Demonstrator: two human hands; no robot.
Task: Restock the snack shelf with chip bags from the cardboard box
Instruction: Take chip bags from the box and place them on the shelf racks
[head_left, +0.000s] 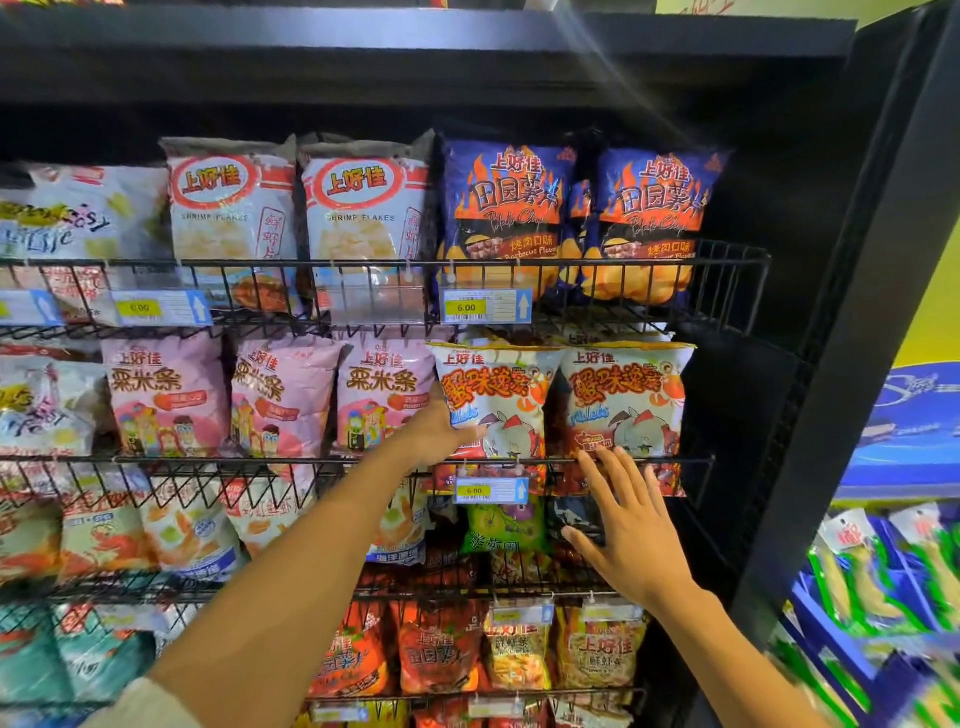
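Left grip (441, 431) pinches a crab chip bag (498, 400); right grip (626, 525), fingers spread, touches the shelf rail (685, 460).

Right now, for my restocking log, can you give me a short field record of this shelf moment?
Left hand: holds the left crab-print bag by its left edge
Right hand: open, fingertips at the wire rail below the right crab-print bag
Row: both bags upright, side by side
Price tag: 6.00
Cardboard box: not in view
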